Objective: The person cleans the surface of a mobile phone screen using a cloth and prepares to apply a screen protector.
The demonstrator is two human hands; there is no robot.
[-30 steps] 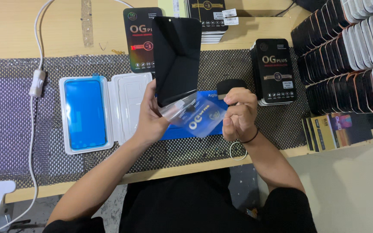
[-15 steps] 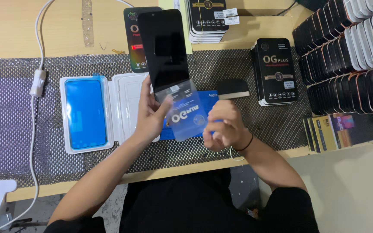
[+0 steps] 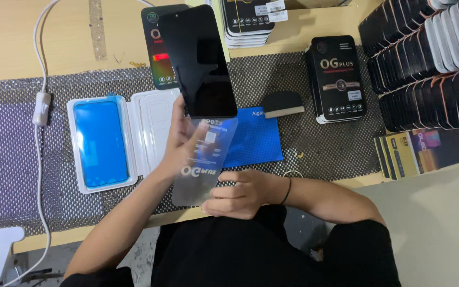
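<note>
The glass sheet (image 3: 196, 58) is gripped at its lower edge by the left hand (image 3: 181, 141) above the mat (image 3: 272, 79). Its clear film (image 3: 200, 165), pinched by the right hand (image 3: 237, 194), is mostly peeled off, only its top edge left attached. A blue tray (image 3: 100, 142) lies nearby.
</note>
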